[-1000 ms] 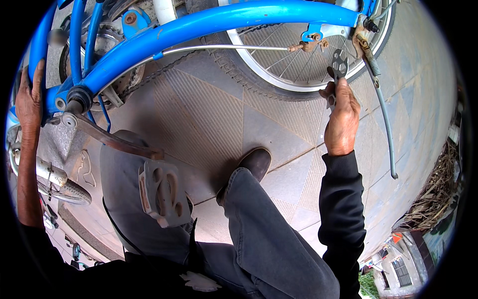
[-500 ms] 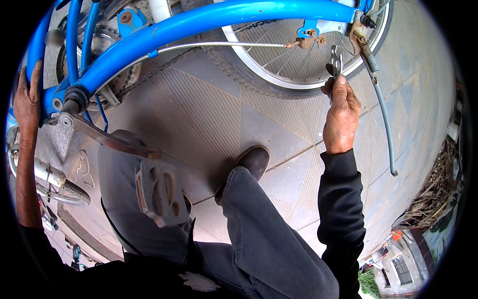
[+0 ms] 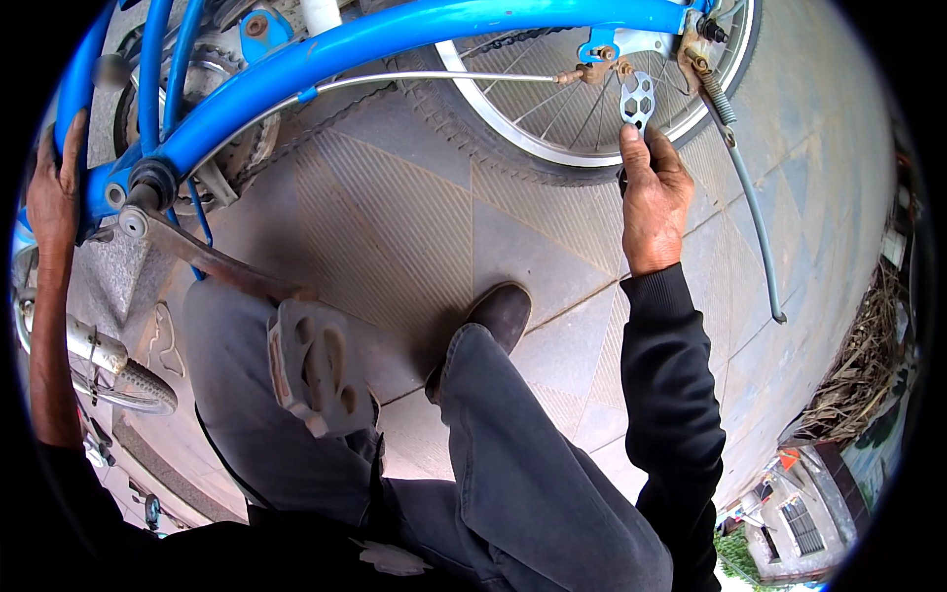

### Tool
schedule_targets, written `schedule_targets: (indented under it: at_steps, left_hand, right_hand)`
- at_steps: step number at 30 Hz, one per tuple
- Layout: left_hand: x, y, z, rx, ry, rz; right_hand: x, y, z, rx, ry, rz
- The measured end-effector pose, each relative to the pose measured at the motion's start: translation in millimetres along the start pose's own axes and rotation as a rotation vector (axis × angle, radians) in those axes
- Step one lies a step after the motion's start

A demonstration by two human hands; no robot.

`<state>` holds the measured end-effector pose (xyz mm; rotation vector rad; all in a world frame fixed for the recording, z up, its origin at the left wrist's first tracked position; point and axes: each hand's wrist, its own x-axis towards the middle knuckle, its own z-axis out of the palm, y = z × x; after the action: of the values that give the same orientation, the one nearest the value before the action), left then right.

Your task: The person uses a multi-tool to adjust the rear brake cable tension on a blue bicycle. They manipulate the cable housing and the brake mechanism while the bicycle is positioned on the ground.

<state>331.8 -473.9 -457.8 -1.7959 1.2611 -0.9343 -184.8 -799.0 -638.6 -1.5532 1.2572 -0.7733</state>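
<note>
A flat silver multi-hole bicycle wrench (image 3: 638, 97) is pinched in my right hand (image 3: 658, 207), thumb on top. Its upper end lies close to the rusty brake nut and bolt (image 3: 625, 68) near the wheel hub; whether they touch I cannot tell. My left hand (image 3: 54, 192) grips the blue bicycle frame (image 3: 395, 41) at the far left, beside the crank axle. Behind the wrench stands the spoked wheel (image 3: 567, 150) with its silver rim. A silver cable housing (image 3: 444, 75) runs along the frame to the rusty fitting.
A crank arm (image 3: 212, 259) with a grey pedal (image 3: 321, 370) juts over my left leg. A spring (image 3: 718, 97) and a grey kickstand (image 3: 758, 232) hang right of the wheel. Paving tiles (image 3: 552, 237) lie below, dry twigs (image 3: 848, 385) at the right edge.
My right hand has moved left and slightly up, bringing the wrench toward the rusty nut. The wrench has turned, showing its holed flat face. My left hand stays on the frame.
</note>
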Motion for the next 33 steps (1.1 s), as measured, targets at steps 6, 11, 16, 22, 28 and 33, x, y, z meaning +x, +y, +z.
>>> schedule_targets:
  at_steps: [6,11,16,22,28,33]
  left_hand:
    - [3,-5,-1,0.055,-0.072,0.065]
    - [2,-4,-2,0.044,-0.081,0.031]
    - [4,0,-4,0.108,-0.132,-0.012]
    - [-2,-8,10,0.02,-0.081,0.021]
    - [-3,-13,14,0.04,-0.061,0.046]
    - [-2,-21,17,0.019,-0.047,0.121]
  right_hand:
    - [0,-5,9,0.078,-0.083,-0.007]
    - [1,-2,18,0.001,-0.102,-0.078]
    - [6,-1,20,-0.205,-0.042,-0.239]
    - [22,7,6,-0.555,-0.019,-0.517]
    - [44,13,-9,-0.7,-0.027,-0.736]
    - [51,11,-14,-0.706,-0.076,-0.79]
